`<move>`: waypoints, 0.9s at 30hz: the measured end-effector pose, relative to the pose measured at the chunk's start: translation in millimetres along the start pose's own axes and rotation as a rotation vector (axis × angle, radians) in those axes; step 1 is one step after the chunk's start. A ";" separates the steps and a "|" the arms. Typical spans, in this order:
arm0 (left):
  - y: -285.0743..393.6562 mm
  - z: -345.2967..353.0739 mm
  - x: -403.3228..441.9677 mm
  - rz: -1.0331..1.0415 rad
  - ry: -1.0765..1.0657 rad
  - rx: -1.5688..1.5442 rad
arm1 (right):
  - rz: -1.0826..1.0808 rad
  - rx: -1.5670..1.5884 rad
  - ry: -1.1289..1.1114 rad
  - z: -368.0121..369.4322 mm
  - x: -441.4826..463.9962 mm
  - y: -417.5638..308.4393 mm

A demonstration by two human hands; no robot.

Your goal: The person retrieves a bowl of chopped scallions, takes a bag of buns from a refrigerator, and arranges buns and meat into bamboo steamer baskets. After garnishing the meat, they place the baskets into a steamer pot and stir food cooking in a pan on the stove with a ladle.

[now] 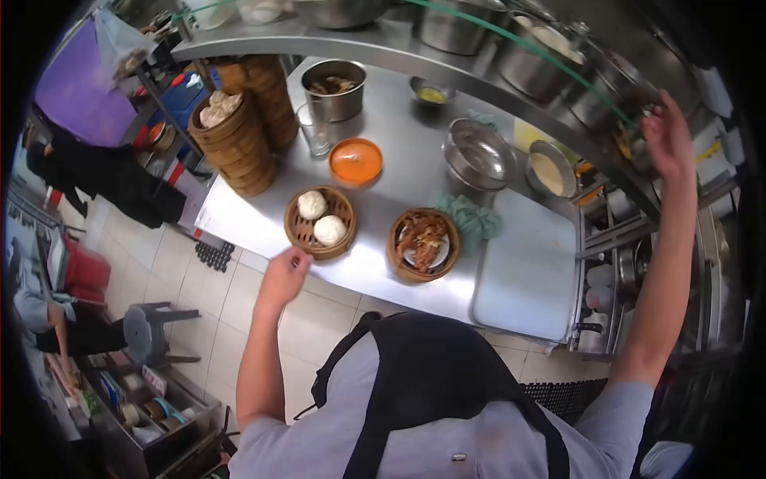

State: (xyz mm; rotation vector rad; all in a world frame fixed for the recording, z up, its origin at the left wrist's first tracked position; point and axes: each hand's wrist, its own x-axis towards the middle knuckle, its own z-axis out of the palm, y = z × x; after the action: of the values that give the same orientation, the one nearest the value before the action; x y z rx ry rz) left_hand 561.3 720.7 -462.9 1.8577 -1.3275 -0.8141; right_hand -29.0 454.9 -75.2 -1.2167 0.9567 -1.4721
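Observation:
My left hand (286, 275) is closed, its fingers curled with nothing visible in them, just off the near rim of a round bamboo steamer (299, 242). Two white buns (329, 230) sit inside that steamer. To its right, a second bamboo steamer (423, 275) holds a small white plate of brown, sauced pieces, perhaps chicken feet (421, 235), with chopped bits on top. High on the right, my right hand (669, 140) reaches up to the end of the overhead shelf, beside the metal pots. Its fingertips are drawn together; what lies between them is too small to make out.
Stacked bamboo steamers (239, 156) stand at the table's left end. Nearby are a metal pot (335, 104), a glass (315, 132), an orange dish (356, 162), metal bowls (481, 156), a green cloth (471, 223) and a white cutting board (527, 271). Other people are at left.

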 end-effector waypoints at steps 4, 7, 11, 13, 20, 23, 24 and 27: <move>-27.9 -31.3 42.2 -0.251 0.112 0.000 | -0.254 -0.094 0.139 21.4 -103.8 20.2; -34.2 -20.1 72.8 -0.320 0.039 -0.168 | -0.009 -0.481 0.265 54.9 -190.5 128.8; -12.7 -10.4 94.9 -0.316 0.012 0.050 | 0.624 -0.242 0.102 79.2 -247.2 323.2; 10.4 -12.0 91.5 -0.343 0.018 0.126 | 0.715 -0.156 0.133 101.6 -254.6 367.7; 23.7 4.3 86.0 0.171 -0.167 0.410 | 0.652 -0.350 0.097 95.9 -247.6 410.3; 28.6 24.5 86.4 0.423 -0.296 0.487 | 0.558 -0.456 0.023 98.2 -236.4 411.1; 34.9 30.5 91.6 0.515 -0.395 0.514 | 0.576 -0.478 -0.001 99.7 -229.3 411.2; 54.3 46.8 98.1 0.671 -0.514 0.531 | 0.575 -0.496 -0.036 104.7 -210.0 407.4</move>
State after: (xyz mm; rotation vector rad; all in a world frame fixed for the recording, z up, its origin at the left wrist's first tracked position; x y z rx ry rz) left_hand 522.4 605.9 -453.0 1.4098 -2.5049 -0.6196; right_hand 159.2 567.4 -491.2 -1.1604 1.5511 -0.7769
